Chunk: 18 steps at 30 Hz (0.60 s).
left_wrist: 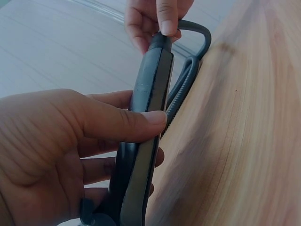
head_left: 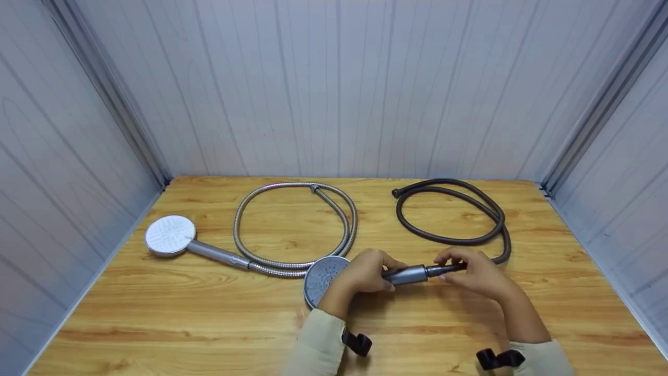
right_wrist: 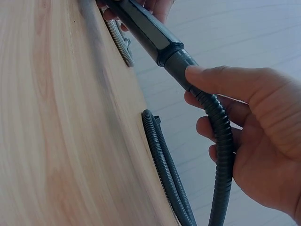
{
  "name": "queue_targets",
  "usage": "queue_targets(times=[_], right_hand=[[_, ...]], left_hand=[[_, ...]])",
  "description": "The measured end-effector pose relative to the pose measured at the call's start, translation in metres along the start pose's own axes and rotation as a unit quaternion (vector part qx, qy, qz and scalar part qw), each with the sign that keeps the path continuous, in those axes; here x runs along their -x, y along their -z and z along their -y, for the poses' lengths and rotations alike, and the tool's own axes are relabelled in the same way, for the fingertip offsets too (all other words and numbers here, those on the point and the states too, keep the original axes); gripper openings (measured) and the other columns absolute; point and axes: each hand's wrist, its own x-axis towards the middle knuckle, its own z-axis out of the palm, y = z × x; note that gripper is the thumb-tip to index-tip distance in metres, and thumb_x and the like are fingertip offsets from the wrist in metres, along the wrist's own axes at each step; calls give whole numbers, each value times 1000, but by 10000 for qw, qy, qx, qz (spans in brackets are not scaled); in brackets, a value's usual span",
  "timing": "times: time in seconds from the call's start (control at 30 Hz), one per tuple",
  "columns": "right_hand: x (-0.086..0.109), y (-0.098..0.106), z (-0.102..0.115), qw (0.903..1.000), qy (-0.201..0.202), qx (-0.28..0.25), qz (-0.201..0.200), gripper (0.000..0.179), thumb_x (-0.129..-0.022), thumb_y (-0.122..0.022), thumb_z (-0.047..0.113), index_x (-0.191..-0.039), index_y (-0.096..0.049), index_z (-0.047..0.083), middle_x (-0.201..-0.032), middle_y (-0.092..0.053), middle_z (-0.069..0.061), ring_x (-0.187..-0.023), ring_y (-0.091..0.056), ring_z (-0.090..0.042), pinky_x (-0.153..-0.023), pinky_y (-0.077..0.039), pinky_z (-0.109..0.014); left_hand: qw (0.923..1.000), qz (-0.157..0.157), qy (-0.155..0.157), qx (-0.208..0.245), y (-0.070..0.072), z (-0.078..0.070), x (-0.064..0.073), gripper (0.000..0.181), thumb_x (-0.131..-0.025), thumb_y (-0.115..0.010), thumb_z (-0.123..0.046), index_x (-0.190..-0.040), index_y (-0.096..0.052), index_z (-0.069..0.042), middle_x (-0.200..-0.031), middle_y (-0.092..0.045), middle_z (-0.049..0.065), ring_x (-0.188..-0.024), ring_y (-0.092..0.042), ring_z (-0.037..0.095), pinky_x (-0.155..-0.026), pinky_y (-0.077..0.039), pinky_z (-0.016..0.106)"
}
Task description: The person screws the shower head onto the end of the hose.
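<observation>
My left hand (head_left: 367, 272) grips the handle (left_wrist: 149, 94) of a dark grey shower head (head_left: 322, 279), whose round spray face is partly covered by the wrist in the head view. At the handle's end sits the connector (right_wrist: 179, 66) of a black ribbed shower hose (right_wrist: 222, 136). With thumb and fingers my right hand (head_left: 476, 274) pinches that connector, and the hose runs down past the palm in the right wrist view. Handle and connector meet end to end; whether the thread is engaged cannot be seen. The rest of the black hose lies coiled at the back right.
On the left of the wooden table (head_left: 209, 324) lies a second shower head (head_left: 170, 235) with a white face, joined to a coiled silver metal hose (head_left: 237, 224). Pale panel walls (head_left: 334, 89) enclose the table at the back and both sides.
</observation>
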Motion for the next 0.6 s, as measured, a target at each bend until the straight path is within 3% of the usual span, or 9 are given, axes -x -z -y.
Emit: queue_targets(times=[0.6], right_hand=[[0, 1, 0, 9999, 82, -91, 43, 19, -90, -72, 24, -107, -71, 16, -102, -67, 2, -90, -59, -17, -76, -51, -32]], left_hand=[[10000, -27, 19, -14, 0, -1, 0, 54, -68, -84, 2, -116, -74, -22, -107, -71, -7, -92, -60, 3, -81, -47, 20]])
